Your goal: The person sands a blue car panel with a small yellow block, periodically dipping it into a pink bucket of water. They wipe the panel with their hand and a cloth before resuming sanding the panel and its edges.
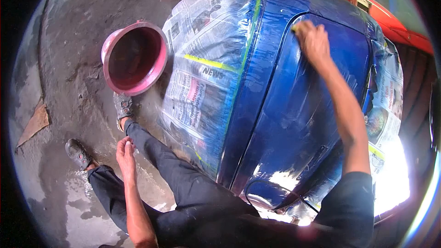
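My right hand (pixel 313 41) presses down on the wet, glossy blue car panel (pixel 308 96), near its far corner. A small yellow pad (pixel 294 28) pokes out from under its fingers; most of it is hidden. Down by my knee, over the floor, my left hand (pixel 125 154) hangs with its fingers curled together, and whatever is in them, if anything, is hidden. Newspaper under clear plastic (pixel 197 59) covers the car part left of the panel, with green tape (pixel 248 48) along its border.
A pink tub (pixel 163 66) of dark liquid sits left of the car. My shoes (pixel 78 154) are on the wet, stained concrete floor (pixel 64 64). More newspaper (pixel 388 96) masks the car's right side. A red car part (pixel 390 16) is at the far right.
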The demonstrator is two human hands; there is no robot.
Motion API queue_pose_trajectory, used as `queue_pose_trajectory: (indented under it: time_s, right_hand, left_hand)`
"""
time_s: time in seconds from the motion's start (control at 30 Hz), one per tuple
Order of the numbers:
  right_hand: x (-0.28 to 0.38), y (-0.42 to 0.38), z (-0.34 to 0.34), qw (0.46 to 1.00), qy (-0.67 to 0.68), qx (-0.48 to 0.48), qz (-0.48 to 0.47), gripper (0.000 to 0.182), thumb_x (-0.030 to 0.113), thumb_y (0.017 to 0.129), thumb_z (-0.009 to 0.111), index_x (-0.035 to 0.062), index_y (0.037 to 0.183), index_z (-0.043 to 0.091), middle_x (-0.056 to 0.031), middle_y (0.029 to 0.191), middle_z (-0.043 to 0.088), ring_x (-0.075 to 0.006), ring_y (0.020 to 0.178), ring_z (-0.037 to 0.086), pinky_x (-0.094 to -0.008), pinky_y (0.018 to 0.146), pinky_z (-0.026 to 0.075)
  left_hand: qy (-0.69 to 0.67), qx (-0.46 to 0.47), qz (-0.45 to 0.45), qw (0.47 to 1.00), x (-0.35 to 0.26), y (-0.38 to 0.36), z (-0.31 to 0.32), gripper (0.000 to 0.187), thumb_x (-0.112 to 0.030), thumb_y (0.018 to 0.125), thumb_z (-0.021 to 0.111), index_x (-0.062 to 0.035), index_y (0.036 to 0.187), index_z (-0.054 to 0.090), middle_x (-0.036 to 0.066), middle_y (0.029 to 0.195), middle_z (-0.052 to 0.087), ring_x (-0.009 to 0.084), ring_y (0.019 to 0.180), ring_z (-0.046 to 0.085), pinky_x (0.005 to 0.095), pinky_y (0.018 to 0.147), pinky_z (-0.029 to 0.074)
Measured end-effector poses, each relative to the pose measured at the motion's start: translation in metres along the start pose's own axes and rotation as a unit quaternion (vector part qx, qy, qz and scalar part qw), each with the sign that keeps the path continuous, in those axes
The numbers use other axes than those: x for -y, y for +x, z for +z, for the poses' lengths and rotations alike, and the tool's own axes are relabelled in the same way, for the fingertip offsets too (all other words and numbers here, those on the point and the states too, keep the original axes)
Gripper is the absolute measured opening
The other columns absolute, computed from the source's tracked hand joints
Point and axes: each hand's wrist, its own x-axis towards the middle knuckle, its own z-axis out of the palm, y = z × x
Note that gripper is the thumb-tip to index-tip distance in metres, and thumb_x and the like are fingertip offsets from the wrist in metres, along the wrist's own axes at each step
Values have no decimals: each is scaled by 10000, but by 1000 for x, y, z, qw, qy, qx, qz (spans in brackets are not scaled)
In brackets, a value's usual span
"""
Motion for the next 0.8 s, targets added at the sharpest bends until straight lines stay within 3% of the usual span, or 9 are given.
queue_pose_trajectory:
  time_s: [0.03, 0.1, 0.23, 0.3, 0.47, 0.5, 0.57, 0.63, 0.8]
  right_hand:
    - [-19, 24, 19, 997, -36, -67, 9, 283, 261, 1004, 661, 152, 1257, 729, -85, 1218, 708, -398, 926, 645, -524, 774, 572]
    - [-27, 46, 18, 995, -62, -65, 37, 274, 276, 1022, 635, 146, 1244, 728, -83, 1233, 700, -398, 932, 647, -519, 751, 576]
    - [10, -4, -6, 998, -33, 30, 38, 302, 276, 1017, 644, 149, 1280, 722, -66, 1290, 687, -405, 992, 648, -523, 802, 572]
    - [0, -20, 4, 999, 9, -50, -16, 298, 277, 1017, 646, 145, 1273, 720, -67, 1268, 688, -403, 977, 645, -530, 809, 565]
    - [-20, 41, 12, 997, -31, -47, 52, 294, 286, 1015, 640, 140, 1259, 718, -84, 1279, 690, -416, 1005, 644, -528, 819, 559]
    - [-20, 36, 18, 995, -25, -79, 54, 281, 286, 1008, 650, 139, 1236, 721, -85, 1280, 687, -413, 1007, 643, -532, 818, 558]
    - [16, 3, -5, 995, -72, 45, 42, 285, 281, 986, 682, 154, 1238, 722, -68, 1291, 673, -396, 1002, 642, -527, 825, 557]
    - [30, -34, 4, 999, -4, -35, -28, 315, 246, 965, 715, 172, 1271, 718, -28, 1282, 654, -362, 961, 639, -505, 811, 559]
    - [-8, 37, 18, 999, -39, -33, 13, 294, 304, 1031, 619, 150, 1261, 720, -69, 1224, 696, -394, 988, 639, -508, 805, 561]
  left_hand:
    - [-3, -1, 2, 1000, -1, 0, -2, 318, -206, 1085, 539, 14, 1281, 658, 79, 1166, 702, 157, 990, 651, 317, 914, 519]
    - [-14, -3, 12, 1000, 1, 3, -1, 316, -206, 1085, 541, 12, 1280, 660, 82, 1174, 702, 156, 989, 651, 321, 916, 522]
    - [-12, -4, 23, 1000, 11, 8, -3, 316, -210, 1085, 547, 11, 1282, 660, 89, 1194, 700, 154, 1005, 652, 326, 936, 527]
    - [-2, 8, 8, 1000, 10, 8, -1, 317, -209, 1085, 549, 12, 1284, 658, 93, 1204, 698, 157, 1025, 655, 326, 949, 529]
    - [-31, -4, 3, 1000, 4, 8, -3, 314, -202, 1087, 550, 12, 1293, 653, 97, 1220, 697, 164, 1066, 661, 327, 963, 533]
    - [-33, -3, 7, 999, 6, 6, -2, 313, -199, 1087, 549, 12, 1294, 653, 95, 1221, 697, 163, 1064, 661, 327, 965, 532]
    - [-35, -3, 20, 999, 8, 7, -3, 311, -194, 1088, 547, 10, 1297, 653, 91, 1223, 697, 160, 1059, 660, 325, 969, 531]
    - [-14, 4, 14, 1000, 6, 10, -3, 312, -194, 1089, 547, 12, 1297, 653, 88, 1215, 698, 160, 1059, 659, 323, 971, 530]
    - [-9, -2, -5, 1000, -3, 7, -3, 310, -192, 1085, 547, 13, 1290, 656, 90, 1207, 702, 163, 1056, 662, 324, 953, 531]
